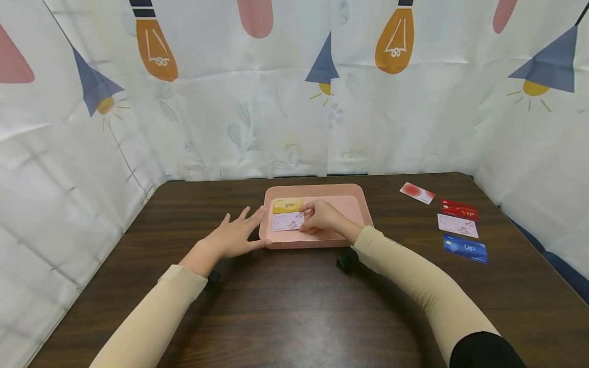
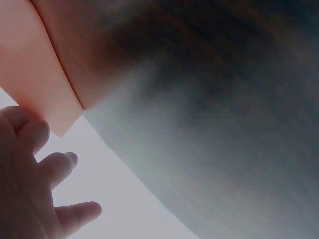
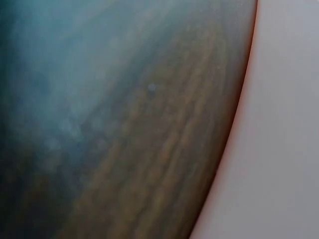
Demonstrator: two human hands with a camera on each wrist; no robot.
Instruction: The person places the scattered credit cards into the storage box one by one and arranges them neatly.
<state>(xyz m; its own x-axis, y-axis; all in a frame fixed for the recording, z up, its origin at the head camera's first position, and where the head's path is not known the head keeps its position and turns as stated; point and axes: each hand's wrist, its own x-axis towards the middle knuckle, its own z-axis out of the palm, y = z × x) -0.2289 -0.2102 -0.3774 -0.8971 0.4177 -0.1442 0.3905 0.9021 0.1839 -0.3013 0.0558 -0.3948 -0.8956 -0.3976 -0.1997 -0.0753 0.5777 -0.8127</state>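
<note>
A pink tray (image 1: 349, 204) lies on the dark wooden table. In its left part are a yellow card (image 1: 287, 205) and, just nearer to me, a white card (image 1: 286, 222) with a small pattern. My right hand (image 1: 322, 217) reaches in over the front rim, thumb and fingertips pinching the white card's right end. With fingers spread, my left hand (image 1: 239, 235) touches the tray's left side. The left wrist view shows several fingers of that left hand (image 2: 30, 174) by the tray's corner (image 2: 55, 94). No hand appears in the right wrist view.
On the table's right lie a white card with red circles (image 1: 416, 192), a red VIP card (image 1: 460, 209), a white patterned card (image 1: 457, 225) and a blue VIP card (image 1: 466, 248). A printed curtain (image 1: 285, 128) hangs behind the table (image 1: 285, 317).
</note>
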